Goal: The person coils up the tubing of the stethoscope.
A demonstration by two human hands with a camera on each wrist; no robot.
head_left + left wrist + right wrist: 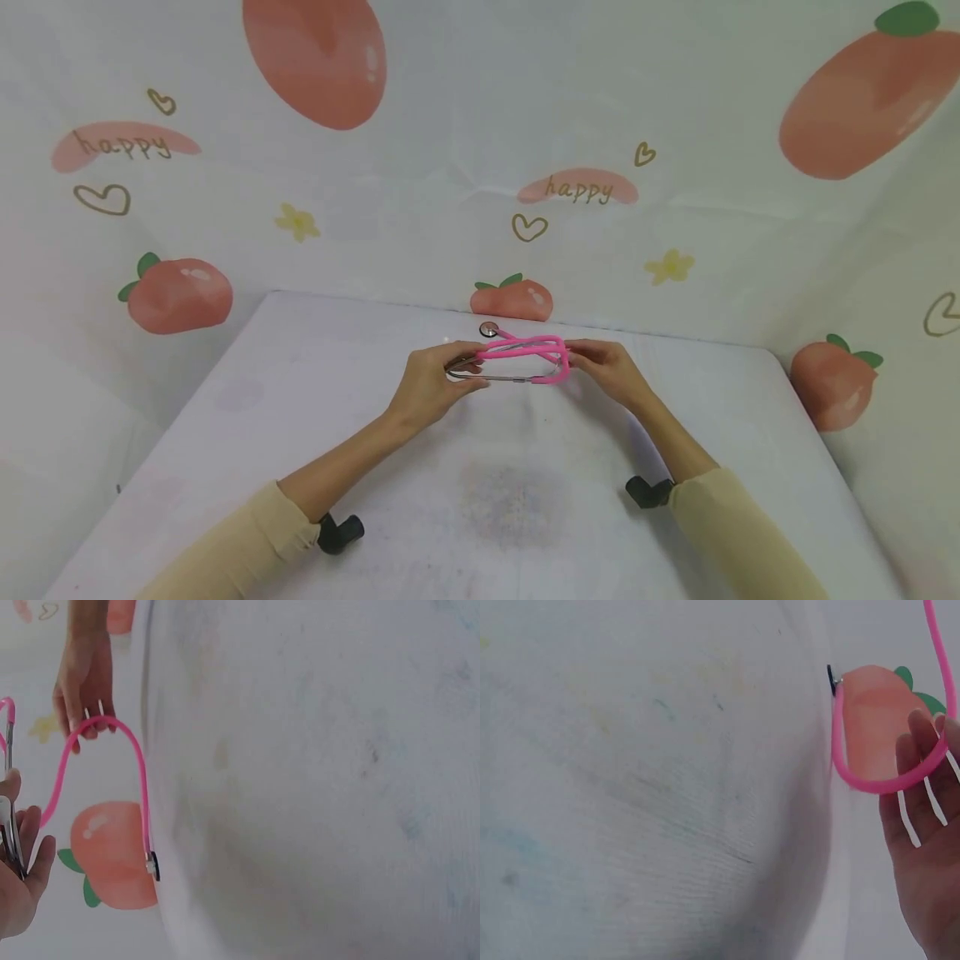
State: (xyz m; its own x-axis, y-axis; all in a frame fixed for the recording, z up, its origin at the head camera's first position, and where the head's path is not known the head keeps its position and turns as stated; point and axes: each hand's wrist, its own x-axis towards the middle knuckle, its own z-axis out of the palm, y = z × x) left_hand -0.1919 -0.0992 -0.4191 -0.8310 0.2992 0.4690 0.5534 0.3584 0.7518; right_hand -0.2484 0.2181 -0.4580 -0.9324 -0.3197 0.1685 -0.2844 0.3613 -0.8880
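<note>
A stethoscope with pink tubing [551,377] and a metal headset is held up between both hands, above the white table. My left hand [429,377] grips the metal ear tubes [9,840], thumb below and fingers above in the head view. On the other side, my right hand [611,371] pinches the pink tubing [885,785] at its bend, with the fingers behind it. The tubing is looped back on itself. Its round chest piece [489,330] hangs free at the far side, beyond the hands. The left wrist view cuts off part of the left hand.
The white table [420,533] has faint stains. A white cloth printed with peaches [180,296], hearts and "happy" lettering stands behind and at the sides. Black wrist devices [341,533] stick out beside both beige sleeves [247,542].
</note>
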